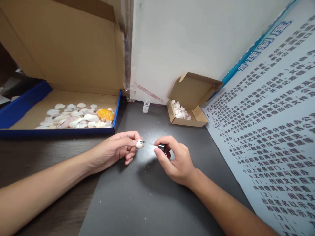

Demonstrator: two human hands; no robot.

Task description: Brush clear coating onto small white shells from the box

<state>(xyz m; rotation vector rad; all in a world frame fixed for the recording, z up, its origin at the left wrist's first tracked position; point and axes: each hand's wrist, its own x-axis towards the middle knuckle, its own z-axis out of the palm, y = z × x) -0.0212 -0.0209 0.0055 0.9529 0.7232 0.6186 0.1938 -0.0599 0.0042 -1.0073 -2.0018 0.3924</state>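
Observation:
Between the thumb and fingers of my left hand (126, 146) is a small white seashell (139, 144) with a dark mark or tip on its right side. My right hand (176, 159) pinches a short, shiny black cylinder (161, 147), which looks like a cap; its exact kind I cannot tell. The cylinder faces the shell, with a small gap between the two. Both hands are above the dark grey mat (118, 203), where a bright patch of light shows. Behind them stands a small clear bottle (146, 107) with a white label.
At the left, an open blue-edged cardboard box (56, 131) holds many pale shells and an orange scallop shell (105, 114). A smaller cardboard box (188, 122) with white shells (180, 110) stands back right. A printed sheet (265, 131) covers the right side; a white panel (184, 39) rises behind.

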